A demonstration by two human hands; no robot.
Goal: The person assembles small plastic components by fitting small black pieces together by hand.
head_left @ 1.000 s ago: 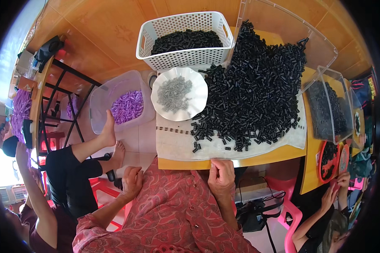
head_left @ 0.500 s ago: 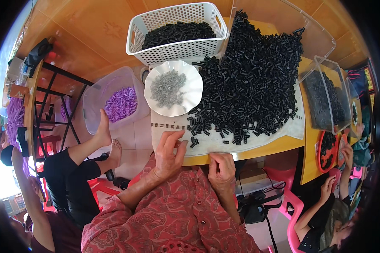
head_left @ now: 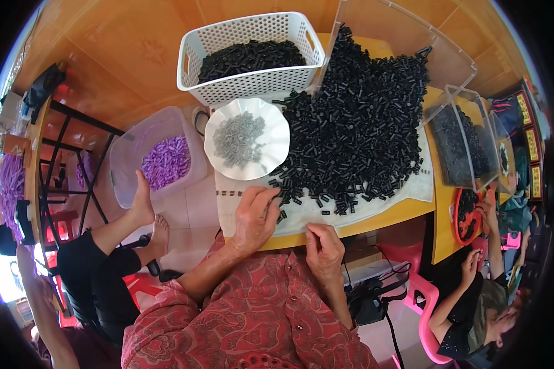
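Observation:
My left hand (head_left: pixel 253 220) is at the near edge of the cloth, fingers bent together with their tips against the outer black pieces; whether one is pinched there is hidden. Farther right, at the table's front edge, my right hand (head_left: pixel 326 249) is closed, thumb against the curled fingers, and anything inside is too small to make out. A large heap of short black tube-like pieces (head_left: pixel 363 123) spreads over the white cloth (head_left: pixel 304 224). Left of the heap, a white wavy-rimmed plate (head_left: pixel 275 154) holds small clear grey pieces (head_left: pixel 237 136).
Behind the plate stands a white perforated basket (head_left: pixel 258 86) of black pieces. A translucent tub (head_left: pixel 122 178) with purple pieces is at left, near another person's bare foot (head_left: pixel 143 200). Right are a clear bin (head_left: pixel 467 147), a red tray (head_left: pixel 458 224) and a co-worker's hands (head_left: pixel 471 264).
My left hand has moved slightly forward and right, toward the loose black pieces. My right hand stays closed at the table edge. The whole view has shifted slightly.

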